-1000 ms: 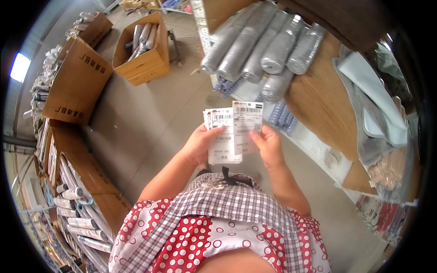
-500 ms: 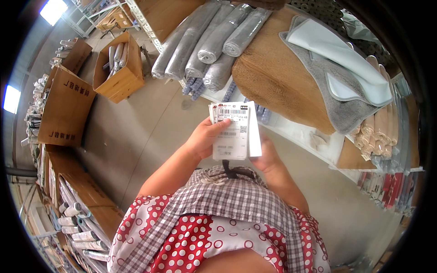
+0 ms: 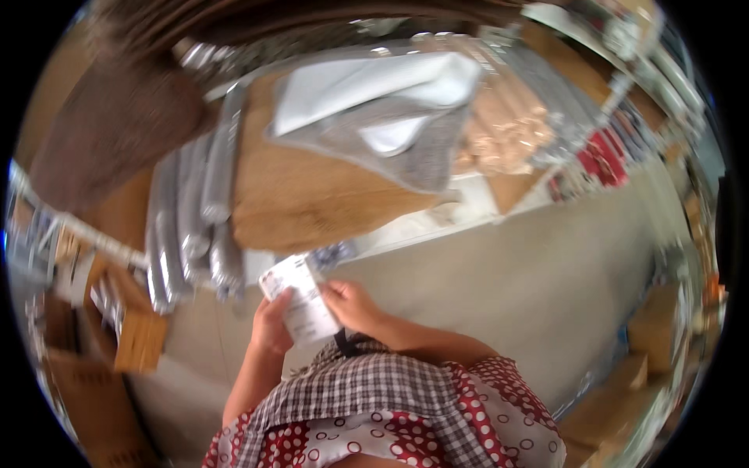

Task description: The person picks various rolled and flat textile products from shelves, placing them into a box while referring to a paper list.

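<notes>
A small stack of white shipping labels (image 3: 303, 308) with black print is held in front of my waist, tilted. My left hand (image 3: 271, 324) is closed on its left edge, thumb lying across the top label. At the right edge, my right hand (image 3: 355, 306) is closed on the stack too, its fingers partly hidden and blurred. Just beyond the labels is the front edge of a white shelf (image 3: 398, 238). On it lie a brown plush mat (image 3: 312, 207) and a folded grey mat with a white backing (image 3: 421, 160).
Plastic-wrapped grey rolls (image 3: 191, 218) stick out at the shelf's left, below a dark brown plush piece (image 3: 117, 132). Peach-coloured rolls (image 3: 507, 117) lie to the right. Cardboard boxes stand at the lower left (image 3: 94, 398) and lower right (image 3: 655, 331).
The view has swung to the right, so the shelf now spreads across the upper middle. The labels have gone from upright to tilted, and both hands still hold them.
</notes>
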Motion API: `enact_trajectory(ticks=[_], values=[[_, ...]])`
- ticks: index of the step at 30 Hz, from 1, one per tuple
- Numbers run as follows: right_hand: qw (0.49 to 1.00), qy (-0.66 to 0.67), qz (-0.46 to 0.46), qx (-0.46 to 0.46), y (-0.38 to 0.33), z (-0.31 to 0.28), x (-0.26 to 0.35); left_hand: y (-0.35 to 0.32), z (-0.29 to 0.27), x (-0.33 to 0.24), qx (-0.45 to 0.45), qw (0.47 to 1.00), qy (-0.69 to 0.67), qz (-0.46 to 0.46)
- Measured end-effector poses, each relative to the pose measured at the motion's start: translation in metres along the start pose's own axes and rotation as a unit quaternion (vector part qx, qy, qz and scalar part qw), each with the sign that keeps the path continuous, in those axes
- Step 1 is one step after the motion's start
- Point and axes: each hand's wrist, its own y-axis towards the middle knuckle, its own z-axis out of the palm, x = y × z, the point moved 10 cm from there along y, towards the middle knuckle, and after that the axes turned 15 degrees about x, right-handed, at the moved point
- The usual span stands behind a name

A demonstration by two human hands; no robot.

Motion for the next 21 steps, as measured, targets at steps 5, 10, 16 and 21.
enact_trajectory(ticks=[5,10,16,21], values=[[0.941,-0.288,0.074,-0.159,-0.057,-0.172,0.024,0.051,0.033,0.034,0.046,0.997,0.005,-0.059],[0.740,-0.424,-0.042,-0.520,-0.180,-0.434,0.149,0.076,0.049,0.060,0.016,0.997,0.032,-0.072],[0.567,-0.616,0.127,-0.532,-0.182,-0.694,0.168,0.110,0.074,0.115,-0.035,0.996,-0.025,-0.076],[0.643,-0.562,0.337,-0.396,-0.158,-0.803,0.125,0.119,0.102,0.127,-0.076,0.991,0.013,-0.105]])
